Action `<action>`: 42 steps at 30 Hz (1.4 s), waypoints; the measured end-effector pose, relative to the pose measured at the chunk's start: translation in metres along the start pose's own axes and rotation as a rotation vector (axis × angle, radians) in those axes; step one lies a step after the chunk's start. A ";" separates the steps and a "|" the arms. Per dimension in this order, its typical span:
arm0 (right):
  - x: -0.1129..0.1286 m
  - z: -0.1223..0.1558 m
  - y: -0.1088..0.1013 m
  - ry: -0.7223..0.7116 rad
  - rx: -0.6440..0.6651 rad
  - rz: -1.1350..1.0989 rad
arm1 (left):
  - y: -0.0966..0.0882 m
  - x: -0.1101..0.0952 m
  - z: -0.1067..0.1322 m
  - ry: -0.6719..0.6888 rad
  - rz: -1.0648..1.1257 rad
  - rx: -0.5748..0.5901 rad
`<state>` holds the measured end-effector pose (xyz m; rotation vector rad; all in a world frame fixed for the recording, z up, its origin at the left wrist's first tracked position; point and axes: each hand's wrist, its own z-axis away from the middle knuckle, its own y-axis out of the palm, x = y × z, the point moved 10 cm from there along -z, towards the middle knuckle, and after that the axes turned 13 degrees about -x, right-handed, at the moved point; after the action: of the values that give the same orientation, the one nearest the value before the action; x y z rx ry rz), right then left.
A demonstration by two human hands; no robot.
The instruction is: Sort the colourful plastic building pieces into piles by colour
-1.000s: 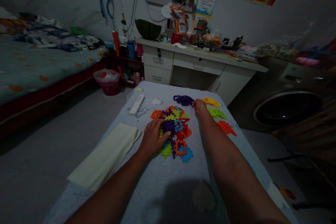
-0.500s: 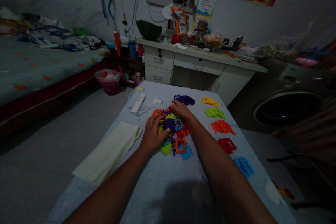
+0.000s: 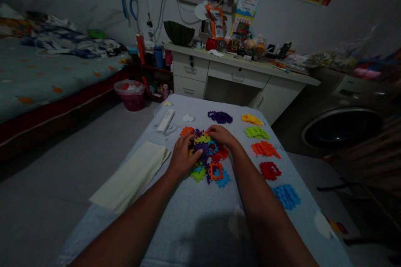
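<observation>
Mixed heap of flat, toothed plastic pieces in several colours (image 3: 206, 154) lies mid-table on the pale blue tablecloth (image 3: 194, 225); an orange square frame (image 3: 215, 178) sits at its near edge. The hands cover its left side and upper right. Beyond it, a purple pile of toothed pieces (image 3: 220, 117). Down the right side, single-colour piles: yellow (image 3: 252, 120), green (image 3: 257, 132), orange (image 3: 265, 149), red (image 3: 270, 170), blue (image 3: 286, 196), the last beside the right forearm. To the left: a long white box (image 3: 166, 121) and a folded cream cloth (image 3: 130, 177), the left forearm passing close to the cloth. Farther out, a white desk with drawers (image 3: 191, 64) and a grey washing machine (image 3: 341, 121).

Compared with 1.0 s ago: right hand has come from the purple pile to the mixed heap; red and blue piles, then behind the forearm, now show. Left hand nearly unchanged.

Left hand (image 3: 183, 156): palm down, fingers spread, thumb over the heap. Right hand (image 3: 223, 137): fingers bent, tips at the heap's upper edge. Dim light; cannot tell whether either grasps a piece.
</observation>
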<state>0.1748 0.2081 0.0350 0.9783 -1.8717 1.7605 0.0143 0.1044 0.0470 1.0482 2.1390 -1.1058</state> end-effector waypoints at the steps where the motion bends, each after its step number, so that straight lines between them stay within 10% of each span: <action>1: -0.003 0.002 -0.001 0.016 -0.014 -0.007 | 0.000 0.000 0.000 0.002 -0.001 -0.001; 15: 0.023 0.019 -0.016 0.005 0.005 -0.251 | 0.001 -0.002 -0.001 0.012 -0.025 0.010; 24: 0.025 0.037 -0.065 0.000 -0.154 -0.135 | 0.002 -0.004 0.000 0.018 -0.020 0.039; 34: -0.041 0.083 -0.183 0.059 -0.478 0.275 | 0.000 -0.005 -0.002 0.006 0.002 0.045; 42: -0.066 0.114 -0.176 -0.016 -0.365 0.631 | -0.002 -0.005 -0.002 0.007 0.021 0.023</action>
<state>0.3650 0.1170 0.0968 0.2762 -2.5810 1.6030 0.0151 0.1035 0.0527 1.0842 2.1207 -1.1207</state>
